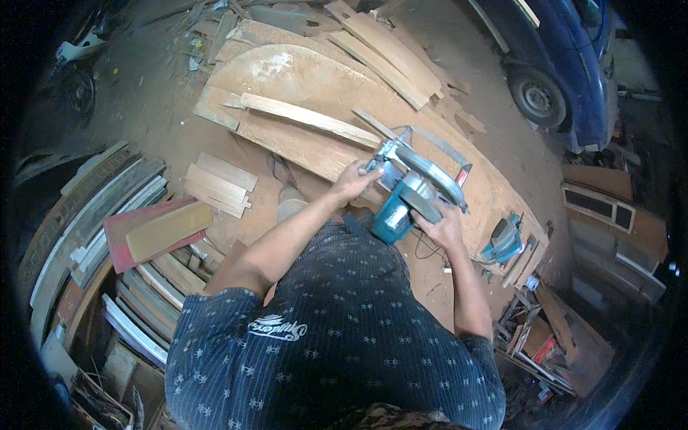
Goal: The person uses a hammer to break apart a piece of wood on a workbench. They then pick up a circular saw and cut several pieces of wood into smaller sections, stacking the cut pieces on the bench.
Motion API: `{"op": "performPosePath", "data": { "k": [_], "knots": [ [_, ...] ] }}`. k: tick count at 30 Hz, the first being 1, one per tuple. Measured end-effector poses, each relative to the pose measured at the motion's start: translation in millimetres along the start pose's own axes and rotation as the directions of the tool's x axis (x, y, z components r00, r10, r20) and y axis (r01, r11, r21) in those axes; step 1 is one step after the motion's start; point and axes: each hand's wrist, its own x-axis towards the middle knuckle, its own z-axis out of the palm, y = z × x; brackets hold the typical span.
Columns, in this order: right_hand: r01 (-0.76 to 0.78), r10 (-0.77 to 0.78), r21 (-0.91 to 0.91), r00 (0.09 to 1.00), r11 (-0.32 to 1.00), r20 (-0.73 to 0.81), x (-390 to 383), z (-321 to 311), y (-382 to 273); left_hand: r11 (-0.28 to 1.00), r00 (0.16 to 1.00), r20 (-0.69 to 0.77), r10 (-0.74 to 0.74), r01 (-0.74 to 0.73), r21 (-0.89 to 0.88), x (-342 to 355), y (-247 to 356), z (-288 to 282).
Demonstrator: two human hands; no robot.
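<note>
A teal and grey circular saw (393, 216) is held close in front of my body, over the near edge of the wooden work table (279, 72). My right hand (444, 228) is closed round its dark handle. With fingers bent at the metal base plate, my left hand (353, 179) grips the saw's left side. A long pale wood strip (308, 118) lies on the table just beyond my left hand. Behind the saw rests a metal square (441, 143) with a red part. The saw partly covers the table surface beneath it.
To the right on the table sits another teal power tool (504, 238), with a cord near it. Boards (387, 46) lie at the far end. Short planks (218, 183) and stacked curved pieces (86, 208) are at left. A blue vehicle (552, 64) stands at far right.
</note>
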Motion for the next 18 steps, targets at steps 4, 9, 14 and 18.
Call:
{"op": "performPosePath", "data": {
  "k": [4, 9, 14, 18],
  "knots": [
    [0.140, -0.145, 0.069, 0.988, 0.988, 0.062, 19.2, 12.8, 49.6, 0.992, 0.991, -0.135, -0.004, -0.014, -0.128, 16.7, -30.0, 24.7],
    [0.155, -0.168, 0.106, 0.978, 0.982, 0.121, 35.3, 15.6, 77.5, 0.975, 0.960, -0.196, -0.199, 0.174, -0.138, 48.2, -59.1, 25.4],
    [0.154, -0.169, 0.083, 0.963, 0.985, 0.210, 48.3, 17.0, 82.5, 0.980, 0.895, -0.410, 0.174, -0.197, -0.014, 80.5, -101.5, 26.0],
    [0.111, -0.136, 0.113, 0.959, 0.987, 0.249, 56.2, 22.9, 89.3, 0.984, 0.932, -0.340, 0.129, -0.162, -0.071, 73.4, -80.3, 18.7]
  ]
}}
